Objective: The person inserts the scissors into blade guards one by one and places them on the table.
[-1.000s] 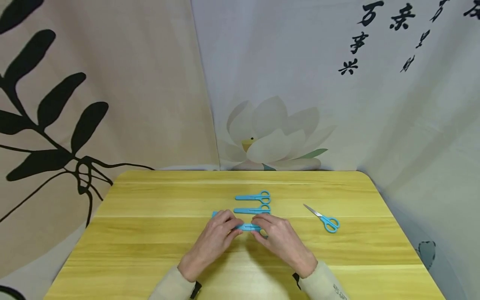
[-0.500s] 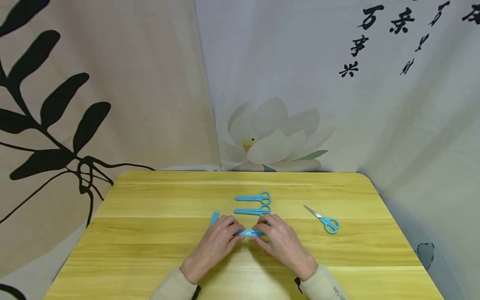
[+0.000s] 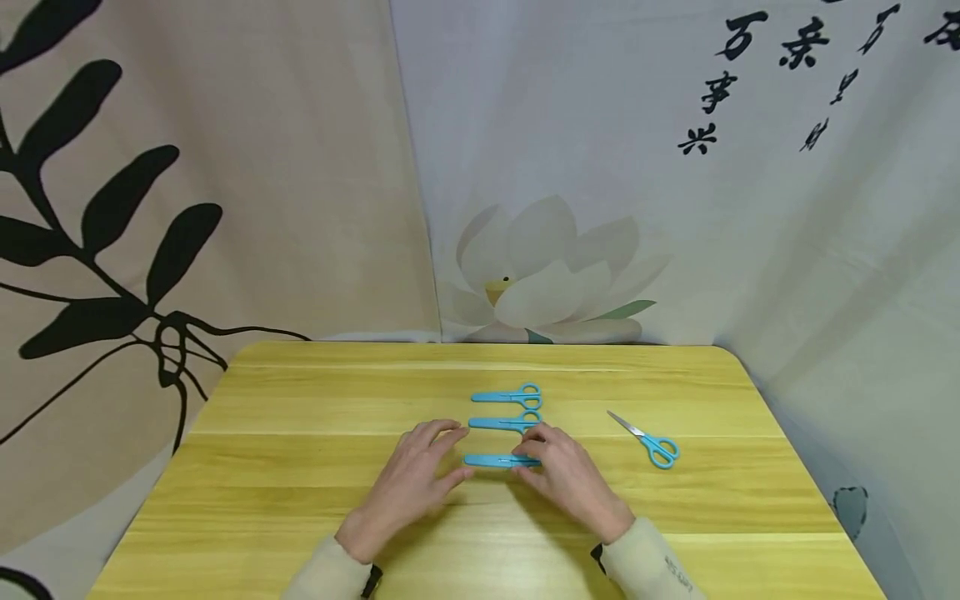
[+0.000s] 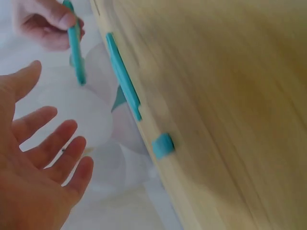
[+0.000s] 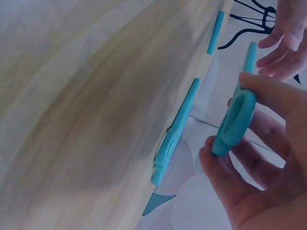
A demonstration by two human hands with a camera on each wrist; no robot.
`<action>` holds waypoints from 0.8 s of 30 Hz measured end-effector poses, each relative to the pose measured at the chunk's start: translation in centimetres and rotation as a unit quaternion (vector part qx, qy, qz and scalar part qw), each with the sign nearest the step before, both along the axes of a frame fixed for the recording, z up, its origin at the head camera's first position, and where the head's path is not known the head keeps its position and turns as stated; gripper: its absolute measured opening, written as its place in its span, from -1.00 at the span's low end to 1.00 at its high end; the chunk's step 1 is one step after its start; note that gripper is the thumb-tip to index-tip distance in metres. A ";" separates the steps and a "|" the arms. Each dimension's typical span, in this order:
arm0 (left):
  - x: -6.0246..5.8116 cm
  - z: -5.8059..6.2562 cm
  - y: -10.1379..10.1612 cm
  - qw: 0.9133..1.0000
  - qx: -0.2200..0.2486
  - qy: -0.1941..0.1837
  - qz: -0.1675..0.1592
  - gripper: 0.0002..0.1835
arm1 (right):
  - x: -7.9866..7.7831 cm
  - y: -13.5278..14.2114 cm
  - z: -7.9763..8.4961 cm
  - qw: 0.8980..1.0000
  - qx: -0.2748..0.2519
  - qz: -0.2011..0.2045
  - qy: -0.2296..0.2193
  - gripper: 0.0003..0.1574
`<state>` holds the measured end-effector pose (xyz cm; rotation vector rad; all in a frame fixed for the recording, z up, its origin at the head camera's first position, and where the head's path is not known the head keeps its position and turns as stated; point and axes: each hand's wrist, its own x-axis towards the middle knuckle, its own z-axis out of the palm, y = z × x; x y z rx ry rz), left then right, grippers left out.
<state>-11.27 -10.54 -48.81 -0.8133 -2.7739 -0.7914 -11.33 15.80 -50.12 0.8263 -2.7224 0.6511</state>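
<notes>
Blue scissors [image 3: 489, 460], their blades covered by a blue sheath, are held in my right hand [image 3: 566, 479]. In the right wrist view, thumb and fingers pinch them around the finger loops [image 5: 238, 117]. My left hand [image 3: 405, 479] is just left of the sheath tip, fingers spread and holding nothing; the left wrist view shows a gap between it and the scissors. Two more sheathed scissors, one farther back [image 3: 498, 397] and one nearer [image 3: 495, 423], lie parallel beyond my hands. A small blue piece [image 4: 164, 145] lies on the table, hidden behind my left hand in the head view.
To the right, unsheathed scissors [image 3: 652, 446] lie with their metal blades pointing back and left. Everything lies on a wooden table [image 3: 300, 400] with rounded far corners. Printed curtains [image 3: 337, 167] hang behind it.
My left hand has let go of the sheathed scissors and moved left, its fingers spreading. My right hand keeps hold of them, shifted slightly right. The small blue piece is now covered in the head view.
</notes>
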 end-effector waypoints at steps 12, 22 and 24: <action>0.0 0.3 -3.6 0.998 -0.014 0.022 0.052 -0.25 | -0.9 -0.2 -0.4 0.999 0.023 -0.010 -0.030 -0.81; 0.1 -0.1 -5.3 0.997 -0.016 0.010 0.075 -0.25 | -1.6 -0.8 -0.5 0.997 0.068 -0.022 -0.039 -0.81; 0.1 -0.2 -5.6 0.997 -0.019 0.009 0.076 -0.25 | -1.8 -1.0 -0.5 0.996 0.071 -0.025 -0.038 -0.81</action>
